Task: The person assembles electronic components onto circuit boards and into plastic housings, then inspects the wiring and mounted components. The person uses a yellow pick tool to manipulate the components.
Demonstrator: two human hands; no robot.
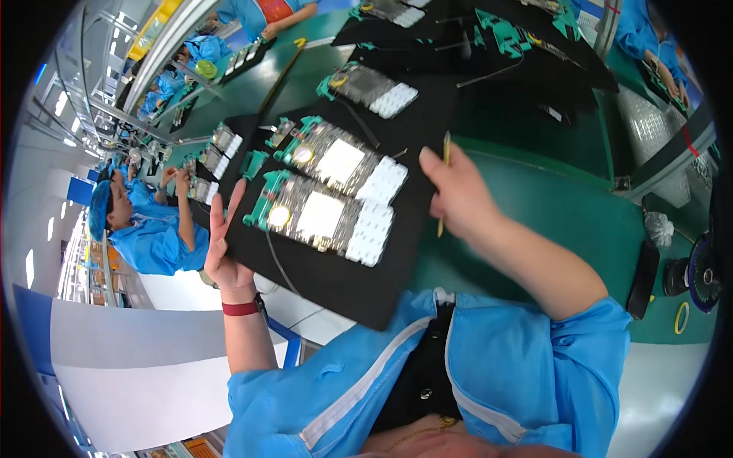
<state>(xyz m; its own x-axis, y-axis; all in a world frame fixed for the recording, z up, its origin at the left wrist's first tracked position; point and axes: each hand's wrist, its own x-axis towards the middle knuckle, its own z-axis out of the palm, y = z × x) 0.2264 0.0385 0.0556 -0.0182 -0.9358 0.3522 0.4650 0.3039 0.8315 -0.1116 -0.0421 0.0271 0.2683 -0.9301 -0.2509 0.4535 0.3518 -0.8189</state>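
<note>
A black board (328, 284) lies tilted in front of me, its near corner sticking out past the bench edge. It carries several green-and-silver circuit boards (324, 217), each with a white-dotted block at its right end. My left hand (227, 248) grips the board's left edge, fingers stretched up along it. In my right hand (466, 191), at the board's right edge, a thin yellow stick-like tool (447, 146) is pinched upright. A thin grey cable (281, 259) trails from the nearest circuit board across the black surface.
The green bench top (527, 221) spreads to the right. Further black boards with parts (504, 46) lie at the far side. A purple-rimmed spool (704, 273) and a yellow tape ring (682, 317) sit far right. A co-worker (153, 229) in blue works at left.
</note>
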